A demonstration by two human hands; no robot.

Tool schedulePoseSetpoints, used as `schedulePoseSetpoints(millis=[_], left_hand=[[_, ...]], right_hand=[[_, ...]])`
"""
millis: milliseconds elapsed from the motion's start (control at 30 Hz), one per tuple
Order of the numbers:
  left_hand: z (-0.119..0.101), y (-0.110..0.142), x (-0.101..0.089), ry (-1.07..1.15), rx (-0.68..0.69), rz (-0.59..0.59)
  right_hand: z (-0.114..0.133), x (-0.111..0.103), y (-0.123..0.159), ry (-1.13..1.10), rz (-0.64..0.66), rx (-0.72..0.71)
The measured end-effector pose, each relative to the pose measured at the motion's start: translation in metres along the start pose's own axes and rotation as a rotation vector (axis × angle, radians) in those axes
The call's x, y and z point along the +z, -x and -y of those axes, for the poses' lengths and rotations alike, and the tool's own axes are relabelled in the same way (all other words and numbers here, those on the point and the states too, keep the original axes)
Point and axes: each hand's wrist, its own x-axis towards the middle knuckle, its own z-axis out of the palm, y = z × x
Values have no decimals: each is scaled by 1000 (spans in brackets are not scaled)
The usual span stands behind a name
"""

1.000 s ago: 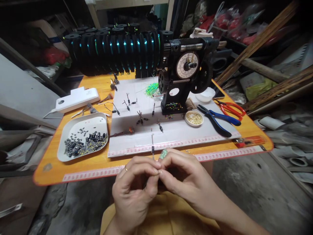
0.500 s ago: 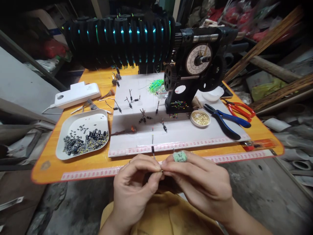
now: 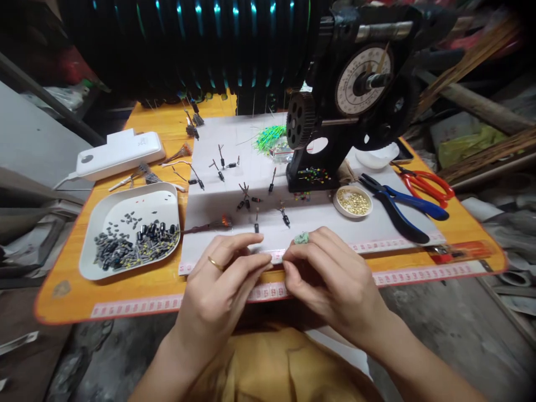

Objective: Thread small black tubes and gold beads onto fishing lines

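My left hand (image 3: 226, 279), with a gold ring, is over the board's front edge. Its index finger stretches forward while the other fingertips press together; anything between them is too small to make out. My right hand (image 3: 335, 273), green wrap (image 3: 301, 238) on one finger, pinches thumb against fingertips just to the right; what it holds is hidden. A small gap separates the hands. Just beyond my left fingertips is a small black cylinder (image 3: 257, 228) with a thin stem. Several similar black pieces with stems, such as one (image 3: 285, 219) to the right, are on the white board (image 3: 218, 245).
A white tray (image 3: 86, 262) of small grey and black parts is at left, near a white power adapter (image 3: 121, 156). A black geared machine (image 3: 314, 128) with a dial stands behind. At right are a dish (image 3: 353, 214) of gold bits, blue-handled pliers (image 3: 402, 209) and red-handled pliers (image 3: 431, 187).
My hands have moved forward from the lap side to the board's edge and drawn apart from their shared pinch. The left index finger has straightened. The view has tilted down and closer.
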Motion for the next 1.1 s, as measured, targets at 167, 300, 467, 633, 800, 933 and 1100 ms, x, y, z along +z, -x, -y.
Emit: schedulePoseSetpoints(millis=[167, 300, 467, 633, 800, 933, 1100], left_hand=[[-3, -3, -2, -180, -105, 25], [-7, -8, 1, -211, -182, 63], [-7, -11, 5, -212, -236, 68], [-6, -11, 6, -212, -238, 60], [-5, -9, 8, -219, -236, 43], [-4, -8, 9, -246, -219, 24], [-3, -7, 9, -265, -192, 23]], right_hand=[[-1, -2, 0, 45, 27, 24], [-3, -2, 3, 68, 30, 58], [-5, -1, 7, 101, 40, 72], [-5, -1, 8, 113, 43, 75], [-7, -1, 9, 135, 18, 84], [-7, -4, 11, 145, 11, 110], [-8, -7, 12, 146, 4, 139]])
